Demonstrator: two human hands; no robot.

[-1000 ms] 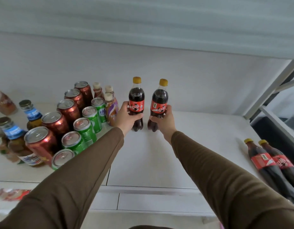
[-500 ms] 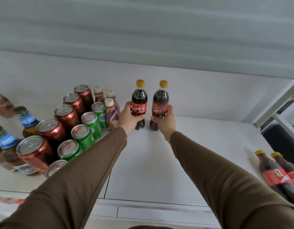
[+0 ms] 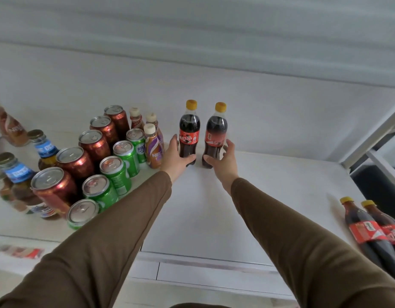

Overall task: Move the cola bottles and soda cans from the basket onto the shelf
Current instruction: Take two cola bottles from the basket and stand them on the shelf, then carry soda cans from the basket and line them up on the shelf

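Two small cola bottles with yellow caps stand upright side by side at the back of the white shelf [image 3: 214, 218]. My left hand [image 3: 175, 157] is at the base of the left cola bottle [image 3: 189, 130], fingers straight beside it and thumb touching its front. My right hand [image 3: 224, 162] sits likewise at the base of the right cola bottle [image 3: 216, 132], fingers loose along its side. Two more cola bottles [image 3: 367, 230] lie flat at the shelf's right edge. Rows of red soda cans [image 3: 75, 161] and green soda cans [image 3: 116, 170] stand on the left. The basket is out of sight.
Small milk-tea bottles [image 3: 153, 147] stand just left of my left hand. Blue-labelled glass bottles [image 3: 18, 174] fill the far left. The upper shelf board [image 3: 192, 41] hangs low overhead, and a white frame post [image 3: 374, 134] closes the right end.
Both bottles went back and down onto the shelf. My hands slid from the labels to the bases and their fingers loosened.
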